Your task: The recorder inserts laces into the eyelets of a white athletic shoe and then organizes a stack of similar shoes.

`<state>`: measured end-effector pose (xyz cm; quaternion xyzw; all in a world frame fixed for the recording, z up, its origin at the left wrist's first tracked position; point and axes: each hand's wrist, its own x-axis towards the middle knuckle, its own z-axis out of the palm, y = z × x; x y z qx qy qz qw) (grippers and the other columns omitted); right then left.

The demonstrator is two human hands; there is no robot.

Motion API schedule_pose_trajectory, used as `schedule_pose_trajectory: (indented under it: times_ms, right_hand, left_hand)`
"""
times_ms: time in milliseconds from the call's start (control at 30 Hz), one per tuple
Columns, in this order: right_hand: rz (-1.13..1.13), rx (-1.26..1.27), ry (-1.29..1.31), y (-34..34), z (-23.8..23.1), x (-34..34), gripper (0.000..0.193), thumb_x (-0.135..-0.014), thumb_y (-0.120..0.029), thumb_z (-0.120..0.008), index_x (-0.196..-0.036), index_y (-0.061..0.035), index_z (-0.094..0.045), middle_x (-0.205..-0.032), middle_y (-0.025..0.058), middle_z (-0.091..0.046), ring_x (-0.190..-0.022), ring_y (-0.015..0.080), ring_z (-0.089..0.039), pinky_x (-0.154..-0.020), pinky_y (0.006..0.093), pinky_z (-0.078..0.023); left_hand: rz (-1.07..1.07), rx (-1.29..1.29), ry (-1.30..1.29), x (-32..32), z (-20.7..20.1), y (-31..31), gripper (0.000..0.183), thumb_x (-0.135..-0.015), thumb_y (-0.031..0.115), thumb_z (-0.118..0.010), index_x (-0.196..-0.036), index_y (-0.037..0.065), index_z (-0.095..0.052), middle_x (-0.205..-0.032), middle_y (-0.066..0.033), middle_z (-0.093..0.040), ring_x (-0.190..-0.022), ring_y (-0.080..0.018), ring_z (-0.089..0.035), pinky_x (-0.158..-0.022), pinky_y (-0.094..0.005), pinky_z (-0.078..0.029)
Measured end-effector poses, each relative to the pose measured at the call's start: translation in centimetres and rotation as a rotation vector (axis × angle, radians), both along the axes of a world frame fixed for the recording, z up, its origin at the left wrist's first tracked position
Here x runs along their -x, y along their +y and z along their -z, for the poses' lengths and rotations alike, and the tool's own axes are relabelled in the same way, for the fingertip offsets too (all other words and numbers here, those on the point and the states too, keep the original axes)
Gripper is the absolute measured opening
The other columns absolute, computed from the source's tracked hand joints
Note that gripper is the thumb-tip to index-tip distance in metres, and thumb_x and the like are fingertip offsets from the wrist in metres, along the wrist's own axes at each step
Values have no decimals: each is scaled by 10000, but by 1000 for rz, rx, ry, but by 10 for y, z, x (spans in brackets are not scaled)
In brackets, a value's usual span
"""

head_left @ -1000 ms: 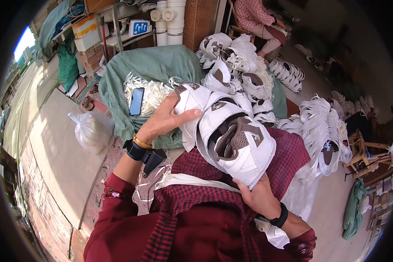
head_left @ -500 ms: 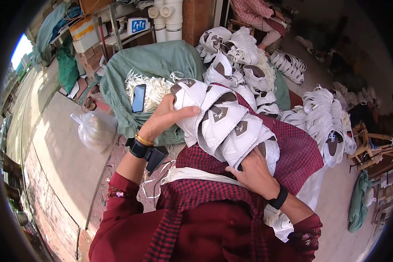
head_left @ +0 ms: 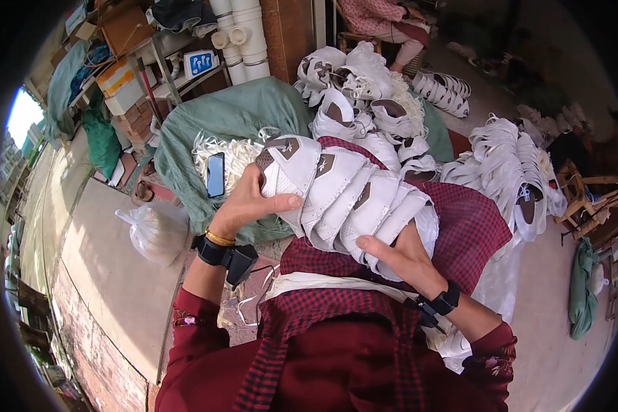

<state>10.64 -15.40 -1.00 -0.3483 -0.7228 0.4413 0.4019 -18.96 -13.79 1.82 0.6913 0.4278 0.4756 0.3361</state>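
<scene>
A stack of nested white shoe uppers (head_left: 333, 196) with dark brown patches lies slanted above my lap, held between both hands. My left hand (head_left: 244, 202) grips its upper left end, the thumb on top and the other fingers mostly hidden beneath. At the lower right end my right hand (head_left: 412, 257) clasps the stack, thumb along the near edge, its other fingers hidden by the uppers. Under the stack a dark red checked apron (head_left: 470, 216) covers my lap. A white strip of cloth or laces (head_left: 329, 280) lies across the apron's waist.
Ahead, a green sack (head_left: 185, 130) carries white laces (head_left: 240, 156) and a phone (head_left: 215, 174). More white uppers (head_left: 391, 120) are heaped beyond, others (head_left: 508, 161) to the right. A tied plastic bag (head_left: 154, 230) sits left. Another person (head_left: 384, 24) sits at the back.
My right hand has drawn partly out of the stack's lower end, its thumb now along the near edge. The uppers sit more evenly lined up. The view has shifted slightly.
</scene>
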Motion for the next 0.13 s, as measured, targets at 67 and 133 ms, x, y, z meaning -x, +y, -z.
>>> schedule_pose_trajectory:
  times_ms: [67, 133]
  right_hand:
    - [-26, 57, 14, 7, 7, 2, 559, -865, -350, -744, -1218, 60, -606, -1158, 166, -668, -1055, 232, -631, -931, 358, -490]
    - [-109, 292, 255, 14, 3, 3, 685, -868, -370, -752, -1375, 21, -508, -1244, 190, -646, -1172, 267, -614, -1002, 372, -479]
  left_hand:
    - [-45, 49, 12, -10, 8, 6, 935, -727, 445, -875, -1414, -39, -465, -1336, -187, -563, -1271, -252, -498, -1106, -357, -355]
    - [-78, 145, 112, -8, 3, 7, 954, -754, 503, -841, -1434, -34, -442, -1400, -219, -513, -1299, -260, -477, -1125, -369, -333]
